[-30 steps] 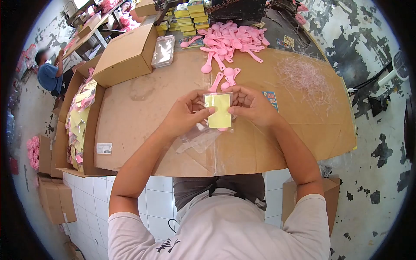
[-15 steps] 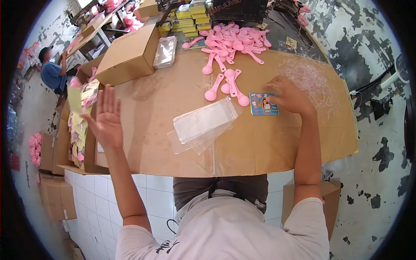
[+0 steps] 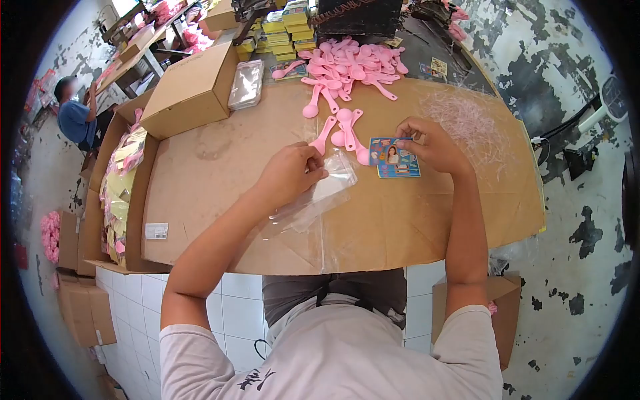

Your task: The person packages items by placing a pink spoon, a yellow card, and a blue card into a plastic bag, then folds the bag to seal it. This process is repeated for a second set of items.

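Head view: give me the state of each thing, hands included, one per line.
Left hand: curled at the clear sleeves, grip unclear.
Right hand: pinching a blue card.
Blue card: overlapping another.
Clear sleeves: loose, overlapping.
Pink spoons: mostly heaped.
Left carton: open, filled with packets.
Carton beside it: top closed.
Plastic strips: loosely tangled.

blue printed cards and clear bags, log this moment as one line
left hand: on clear bags | right hand: fingers on blue printed card | pink spoons: piled beyond | co-worker: at left
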Motion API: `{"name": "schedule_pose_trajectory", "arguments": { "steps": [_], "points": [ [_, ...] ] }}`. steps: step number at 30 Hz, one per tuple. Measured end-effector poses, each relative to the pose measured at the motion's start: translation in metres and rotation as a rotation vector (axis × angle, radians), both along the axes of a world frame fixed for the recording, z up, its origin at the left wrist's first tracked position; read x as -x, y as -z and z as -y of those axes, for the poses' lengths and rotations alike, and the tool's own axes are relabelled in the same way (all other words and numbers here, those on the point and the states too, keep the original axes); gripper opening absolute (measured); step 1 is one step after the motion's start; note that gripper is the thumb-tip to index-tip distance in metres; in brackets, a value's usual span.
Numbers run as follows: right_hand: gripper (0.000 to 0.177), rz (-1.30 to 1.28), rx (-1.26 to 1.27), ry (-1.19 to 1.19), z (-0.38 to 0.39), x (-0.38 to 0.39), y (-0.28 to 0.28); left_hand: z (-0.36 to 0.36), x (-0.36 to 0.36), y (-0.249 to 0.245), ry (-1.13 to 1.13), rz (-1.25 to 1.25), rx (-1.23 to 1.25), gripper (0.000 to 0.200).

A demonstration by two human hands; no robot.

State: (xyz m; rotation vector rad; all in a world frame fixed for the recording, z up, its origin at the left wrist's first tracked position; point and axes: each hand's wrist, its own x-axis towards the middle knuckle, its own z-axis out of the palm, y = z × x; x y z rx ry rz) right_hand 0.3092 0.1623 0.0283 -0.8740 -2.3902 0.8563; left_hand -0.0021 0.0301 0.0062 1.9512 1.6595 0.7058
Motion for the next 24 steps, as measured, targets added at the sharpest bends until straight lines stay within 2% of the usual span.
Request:
{"name": "schedule_pose_trajectory", "arguments": {
  "steps": [1, 4, 7, 10, 13, 16, 19, 24],
  "points": [
    [0.014, -0.033, 0.045, 0.015, 0.006, 0.004, -0.003, -0.001, 0.001, 0.001, 0.000, 0.040, 0.030, 0.021],
    [0.011, -0.371, 0.356, -0.098, 0.014, 0.024, 0.011, 0.005, 0.004, 0.004, -0.010, 0.134, -0.025, 0.013],
    [0.014, -0.420, 0.474, -0.095, 0.030, 0.047, 0.020, 0.009, 0.007, 0.001, 0.079, 0.249, -0.128, 0.010],
    [0.015, -0.085, -0.030, -0.057, 0.031, 0.051, 0.020, 0.002, 0.011, 0.014, 0.050, 0.534, -0.025, 0.016],
    [0.017, -0.040, 0.065, -0.049, 0.032, 0.052, 0.021, 0.002, 0.013, 0.013, 0.053, 0.912, 0.175, 0.031],
    [0.020, -0.197, 0.118, -0.054, 0.028, 0.051, 0.030, 0.005, 0.008, 0.002, 0.005, 1.032, 0.237, 0.046],
    [0.017, -0.295, 0.287, -0.002, 0.029, 0.053, 0.031, 0.004, 0.009, 0.000, 0.023, 1.018, 0.309, 0.053],
    [0.019, -0.422, 0.436, 0.089, 0.031, 0.056, 0.026, 0.008, 0.005, -0.004, 0.074, 1.034, 0.233, 0.065]
  ]
}}
